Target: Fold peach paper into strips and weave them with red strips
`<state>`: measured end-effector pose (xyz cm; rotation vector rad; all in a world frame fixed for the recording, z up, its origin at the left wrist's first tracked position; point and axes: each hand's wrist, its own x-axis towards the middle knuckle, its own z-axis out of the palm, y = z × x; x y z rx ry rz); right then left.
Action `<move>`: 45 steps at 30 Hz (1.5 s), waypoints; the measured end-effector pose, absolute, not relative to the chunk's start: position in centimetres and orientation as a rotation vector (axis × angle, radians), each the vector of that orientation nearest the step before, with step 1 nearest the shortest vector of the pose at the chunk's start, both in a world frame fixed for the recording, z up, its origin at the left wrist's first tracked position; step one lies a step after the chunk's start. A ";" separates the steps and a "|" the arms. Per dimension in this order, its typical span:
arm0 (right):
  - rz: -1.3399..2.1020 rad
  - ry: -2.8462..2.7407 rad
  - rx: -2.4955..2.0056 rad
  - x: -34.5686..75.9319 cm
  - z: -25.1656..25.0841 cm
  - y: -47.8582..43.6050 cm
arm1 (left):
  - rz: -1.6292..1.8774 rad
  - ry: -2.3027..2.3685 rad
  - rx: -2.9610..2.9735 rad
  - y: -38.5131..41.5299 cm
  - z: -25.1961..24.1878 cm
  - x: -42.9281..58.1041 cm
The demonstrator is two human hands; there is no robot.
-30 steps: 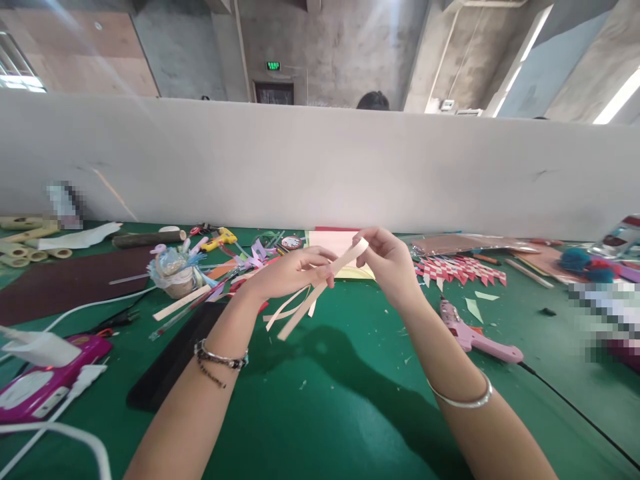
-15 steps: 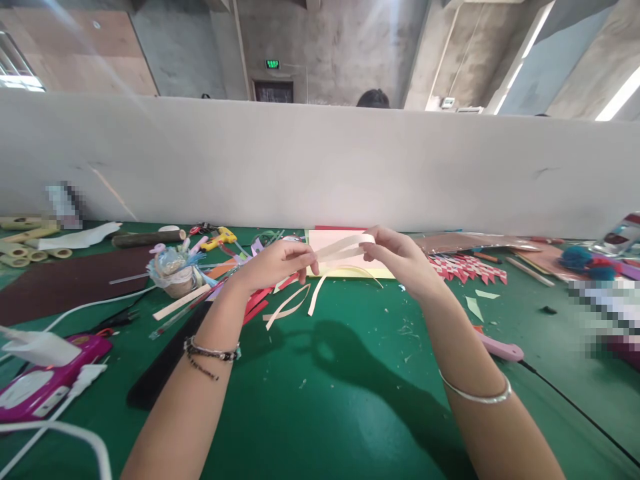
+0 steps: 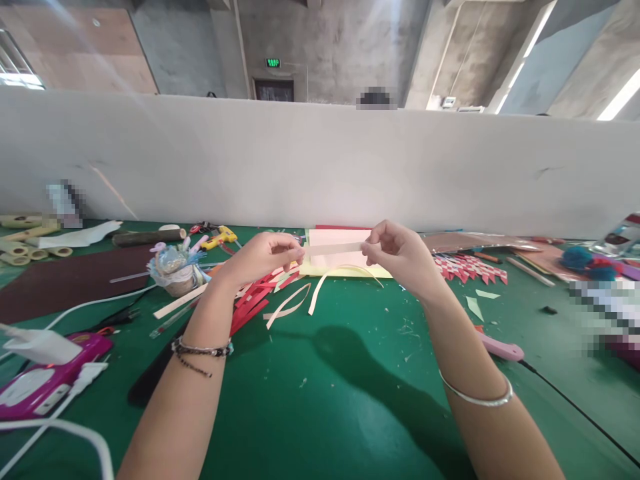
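A pale paper strip is stretched nearly level between my two hands above the table. My left hand pinches its left end between thumb and fingers. At the other end, my right hand is closed on it in the same way. Behind the strip lie stacked sheets of pink and yellow paper. Below my hands, a looped pale strip and a curled cream strip rest on the green table. Red paper strips lie partly hidden beside my left wrist.
On the left are a magenta power strip with white cables, a plastic-wrapped bundle and a yellow glue gun. A pink-handled tool with a black cord lies by my right forearm. A white partition stands behind.
The strip was bent into a loop between my hands; now it is drawn out straight. My left hand has moved left, away from the right, which has hardly shifted.
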<state>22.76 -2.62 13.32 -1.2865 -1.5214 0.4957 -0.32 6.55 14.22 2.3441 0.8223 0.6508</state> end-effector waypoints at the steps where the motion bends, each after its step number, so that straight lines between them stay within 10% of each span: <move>1: 0.481 -1.516 -1.268 22.8 13.3 -2.6 | 0.667 0.815 2.353 6.5 14.2 -0.2; 15: -0.057 -2.047 -1.414 21.5 12.4 -2.4 | 0.658 0.701 2.596 5.4 14.1 1.7; 23: 0.477 -2.142 -1.312 20.8 12.2 -2.2 | 0.632 0.607 2.594 4.5 14.1 2.5; 45: 0.357 -1.779 -1.403 21.0 11.8 -1.7 | 0.772 0.710 2.293 4.8 13.7 3.0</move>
